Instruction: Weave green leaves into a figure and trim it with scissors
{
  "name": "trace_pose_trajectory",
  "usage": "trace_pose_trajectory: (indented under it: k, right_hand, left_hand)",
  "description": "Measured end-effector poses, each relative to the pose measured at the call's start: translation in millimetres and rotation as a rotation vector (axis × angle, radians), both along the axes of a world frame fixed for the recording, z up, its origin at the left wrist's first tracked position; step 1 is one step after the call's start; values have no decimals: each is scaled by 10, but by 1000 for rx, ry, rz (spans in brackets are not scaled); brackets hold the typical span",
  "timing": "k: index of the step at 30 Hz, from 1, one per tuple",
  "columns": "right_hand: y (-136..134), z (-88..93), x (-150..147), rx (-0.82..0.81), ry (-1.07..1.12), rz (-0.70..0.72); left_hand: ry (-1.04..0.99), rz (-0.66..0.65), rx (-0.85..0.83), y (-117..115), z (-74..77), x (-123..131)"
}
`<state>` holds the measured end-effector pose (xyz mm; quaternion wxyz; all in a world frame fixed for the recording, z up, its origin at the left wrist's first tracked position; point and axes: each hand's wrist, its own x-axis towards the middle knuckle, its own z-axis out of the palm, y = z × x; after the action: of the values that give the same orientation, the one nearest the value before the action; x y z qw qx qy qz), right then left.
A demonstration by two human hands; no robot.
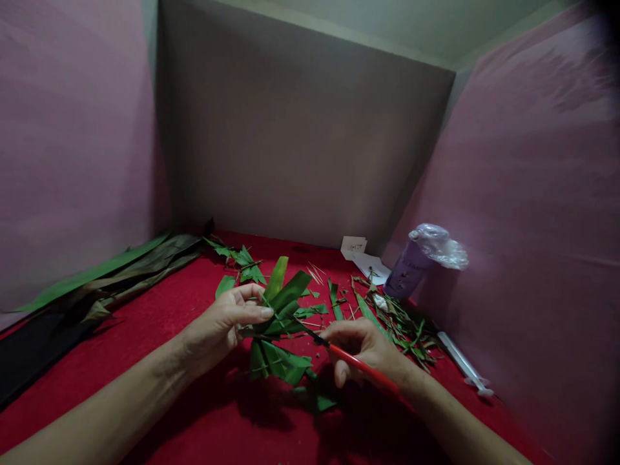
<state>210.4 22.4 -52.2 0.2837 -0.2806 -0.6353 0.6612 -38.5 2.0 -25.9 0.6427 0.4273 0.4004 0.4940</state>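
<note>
Looking down through the head camera, both bare forearms reach in from the bottom edge over a red cloth (159, 310) that covers the work surface. The left hand (220, 329) is closed in a pinch. Its thumb and forefinger meet on the leaf bundle (283, 303), a cluster of folded green strips that fan up and down from the gripped spot. The bundle is held just above the cloth, near the middle of the picture. The right hand (363, 352) is curled around a red-handled tool (368, 369), gripping it like a pen. The slim red shaft runs back over the wrist, and the dark tip touches the bundle's right side, just beside the left thumb. Whether that tip is a blade or a point is too small to tell.

Small cut leaf pieces lie on the cloth under and beyond the bundle, and a few thin pale sticks (316, 272) rest just behind it. To the right, near the right hand, lies a heap of leaf scraps (402, 323), green and brown. Behind the heap a purple cup (409, 268) leans against the pink wall (533, 194), topped with crinkled clear plastic. White cards (361, 253) lie beside it at the foot of the grey board (300, 129). A white tube (465, 365) lies on the cloth by the right wall. Long leaves (106, 274), green and dried, stretch along the left wall, well apart from both hands.
</note>
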Motion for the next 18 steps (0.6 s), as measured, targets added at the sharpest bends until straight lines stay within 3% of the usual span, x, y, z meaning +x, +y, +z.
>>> trace_pose_trajectory:
  k: [18]
  right_hand:
    - [9,-18,2,34,-46,-15]
  left_hand:
    - [1,5,13,-2,8,15]
